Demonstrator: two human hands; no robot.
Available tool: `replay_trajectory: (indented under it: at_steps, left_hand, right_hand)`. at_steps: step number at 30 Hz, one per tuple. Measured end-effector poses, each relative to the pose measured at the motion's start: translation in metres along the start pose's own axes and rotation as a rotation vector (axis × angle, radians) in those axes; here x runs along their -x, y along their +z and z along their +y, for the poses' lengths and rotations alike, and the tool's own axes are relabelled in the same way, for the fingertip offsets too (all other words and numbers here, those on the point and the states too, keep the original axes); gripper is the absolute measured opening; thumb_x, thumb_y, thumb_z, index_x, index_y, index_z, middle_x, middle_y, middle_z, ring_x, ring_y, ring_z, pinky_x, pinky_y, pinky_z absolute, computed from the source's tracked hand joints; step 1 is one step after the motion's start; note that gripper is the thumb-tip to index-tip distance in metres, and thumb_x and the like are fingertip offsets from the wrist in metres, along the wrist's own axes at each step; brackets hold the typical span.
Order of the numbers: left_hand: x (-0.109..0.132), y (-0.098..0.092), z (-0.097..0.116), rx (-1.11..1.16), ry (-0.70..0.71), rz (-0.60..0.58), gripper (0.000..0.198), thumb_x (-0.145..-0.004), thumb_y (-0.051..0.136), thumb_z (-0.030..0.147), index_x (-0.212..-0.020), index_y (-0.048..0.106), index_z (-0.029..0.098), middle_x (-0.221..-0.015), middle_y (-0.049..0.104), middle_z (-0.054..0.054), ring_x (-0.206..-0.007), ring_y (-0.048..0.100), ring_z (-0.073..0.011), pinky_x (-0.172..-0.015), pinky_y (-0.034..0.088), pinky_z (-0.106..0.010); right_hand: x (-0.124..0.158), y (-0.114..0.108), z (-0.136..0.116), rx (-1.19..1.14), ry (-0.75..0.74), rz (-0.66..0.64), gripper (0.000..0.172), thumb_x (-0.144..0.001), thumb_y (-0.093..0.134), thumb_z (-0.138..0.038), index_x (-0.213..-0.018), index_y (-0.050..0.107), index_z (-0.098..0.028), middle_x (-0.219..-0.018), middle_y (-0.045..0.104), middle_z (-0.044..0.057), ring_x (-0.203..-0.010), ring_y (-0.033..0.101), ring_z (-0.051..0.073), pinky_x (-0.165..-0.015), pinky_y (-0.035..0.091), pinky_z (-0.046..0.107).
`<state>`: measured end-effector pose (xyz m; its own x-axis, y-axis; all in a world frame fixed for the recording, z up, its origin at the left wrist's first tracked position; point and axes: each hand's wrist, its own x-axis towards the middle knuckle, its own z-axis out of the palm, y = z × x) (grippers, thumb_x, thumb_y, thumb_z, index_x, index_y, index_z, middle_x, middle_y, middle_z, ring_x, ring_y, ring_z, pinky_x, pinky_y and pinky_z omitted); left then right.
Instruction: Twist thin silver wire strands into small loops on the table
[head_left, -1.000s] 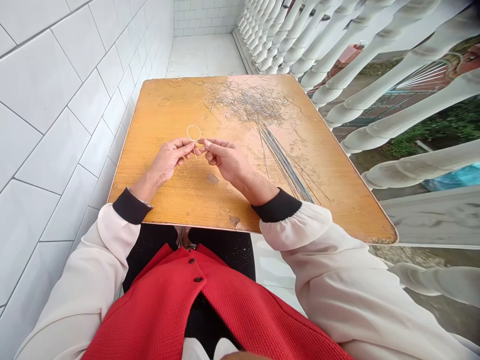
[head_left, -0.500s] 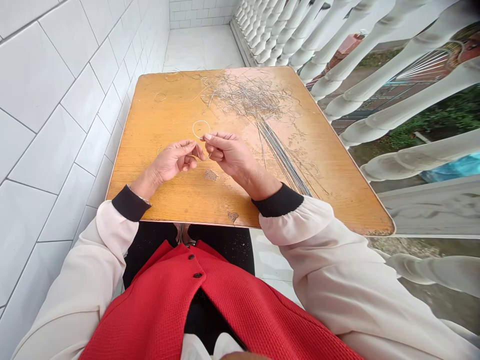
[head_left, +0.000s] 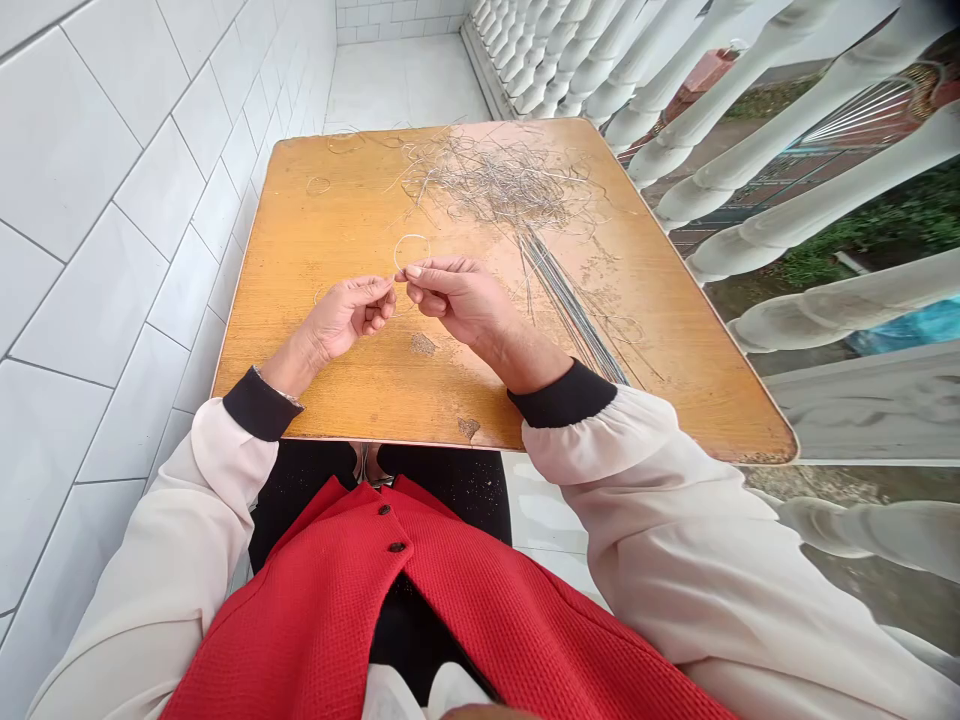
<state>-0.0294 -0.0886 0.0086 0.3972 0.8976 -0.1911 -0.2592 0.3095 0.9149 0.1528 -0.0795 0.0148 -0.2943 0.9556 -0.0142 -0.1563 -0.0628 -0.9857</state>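
A thin, pale wire ring [head_left: 412, 237] stands up above my fingertips over the table. My right hand [head_left: 461, 300] pinches the ring's lower edge between thumb and forefinger. Close beside it, my left hand [head_left: 346, 315] is closed, thumb against forefinger, at the wire's end near the bottom of the ring. The fingers hide just how the wire ends meet. To the right of my right hand, a bundle of straight grey wires [head_left: 574, 305] lies on the table, its near end partly behind my wrist.
The wooden table [head_left: 300, 250] has worn patches on its top. A tangled heap of thin wire [head_left: 510, 185] covers its far right part. A small loose wire loop [head_left: 318, 185] lies at the far left. A tiled wall [head_left: 105, 250] runs along the left, a white balustrade [head_left: 780, 235] along the right.
Both hands have come closer together at the ring, the left fingers curling in more tightly. The ring has shifted slightly up and right, and the whole view has moved a little.
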Motion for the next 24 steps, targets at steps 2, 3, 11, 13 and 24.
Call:
replay_trajectory:
  at_steps: [2,3,11,13,24]
  left_hand:
    - [0.001,0.001,0.001,0.004,0.003,0.036,0.034,-0.101,0.062,0.019,-0.068,0.064,0.015,-0.060,0.060,0.002,-0.046,0.050,-0.0024,-0.044,0.033,-0.015]
    - [0.001,0.001,0.002,0.004,0.003,0.053,0.033,-0.100,0.062,0.018,-0.067,0.064,0.015,-0.059,0.059,0.002,-0.046,0.049,-0.0026,-0.044,0.033,-0.015]
    - [0.008,0.009,0.011,-0.087,0.004,0.109,0.040,-0.092,0.069,0.014,-0.056,0.050,0.016,-0.052,0.049,0.005,-0.042,0.039,-0.0003,-0.041,0.026,-0.016]
    - [0.008,0.009,0.011,-0.112,0.015,0.084,0.043,-0.092,0.068,0.013,-0.054,0.047,0.017,-0.050,0.045,0.006,-0.040,0.035,0.0000,-0.041,0.024,-0.016]
    - [0.007,0.006,0.009,-0.197,-0.008,0.088,0.037,-0.094,0.077,0.024,-0.064,0.058,0.015,-0.057,0.053,0.005,-0.044,0.043,-0.0004,-0.043,0.028,-0.016]
  right_hand:
    - [0.000,0.001,0.000,0.013,-0.009,-0.010,0.028,-0.087,0.080,-0.020,-0.064,0.063,-0.017,-0.058,0.053,-0.004,-0.045,0.031,0.003,-0.041,0.021,0.022]
    - [0.000,0.001,-0.001,0.027,-0.015,-0.012,0.030,-0.086,0.080,-0.019,-0.062,0.062,-0.017,-0.058,0.054,-0.003,-0.044,0.031,0.003,-0.041,0.021,0.022]
    - [0.001,0.003,-0.003,0.099,0.009,0.005,0.021,-0.076,0.078,-0.015,-0.060,0.065,-0.018,-0.053,0.055,-0.003,-0.042,0.030,0.004,-0.039,0.017,0.022]
    - [0.001,0.004,-0.005,0.119,0.021,-0.011,0.019,-0.074,0.075,-0.013,-0.059,0.066,-0.018,-0.051,0.054,-0.003,-0.042,0.029,0.004,-0.039,0.016,0.022]
    - [-0.001,0.001,-0.002,0.143,0.067,0.003,0.027,-0.080,0.078,-0.008,-0.058,0.064,-0.017,-0.050,0.054,-0.003,-0.041,0.037,0.004,-0.042,0.023,0.023]
